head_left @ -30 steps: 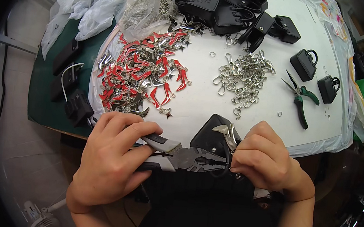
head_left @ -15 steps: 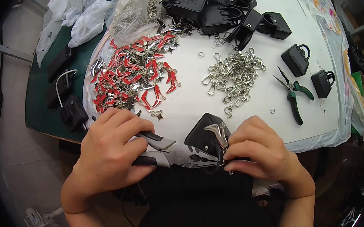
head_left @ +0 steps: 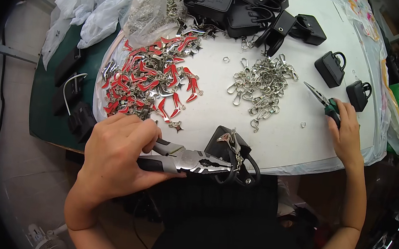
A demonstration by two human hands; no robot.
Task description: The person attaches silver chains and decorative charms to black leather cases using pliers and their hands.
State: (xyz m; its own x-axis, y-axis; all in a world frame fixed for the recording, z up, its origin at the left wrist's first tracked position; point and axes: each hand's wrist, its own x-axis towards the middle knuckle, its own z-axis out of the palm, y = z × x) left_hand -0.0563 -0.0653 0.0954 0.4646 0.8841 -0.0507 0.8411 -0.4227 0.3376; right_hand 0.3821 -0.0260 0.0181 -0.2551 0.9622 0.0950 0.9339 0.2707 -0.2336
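Observation:
My left hand point(head_left: 117, 152) is closed round the grips of grey-and-black pliers point(head_left: 191, 160). Their jaw tips meet the metal ring and chain at the handle of a small black handbag point(head_left: 218, 142), which sits at the table's near edge. A silver high-heel charm point(head_left: 229, 139) hangs against the bag. Out to the right, my right hand point(head_left: 346, 131) has its fingers round the green grips of needle-nose pliers point(head_left: 325, 104), whose jaws point up and left over the white table.
Red and silver shoe charms point(head_left: 153, 77) form a pile on the left, beside a clear bag of small metal parts point(head_left: 155, 14). Silver clasps point(head_left: 263, 85) lie mid-table. Black mini handbags point(head_left: 211, 2) are heaped at the back; two more point(head_left: 330, 69) stand at the right.
My right hand has let go of the handbag's charm and reached right to the green-handled pliers. The left hand keeps its grey pliers at the handbag's ring.

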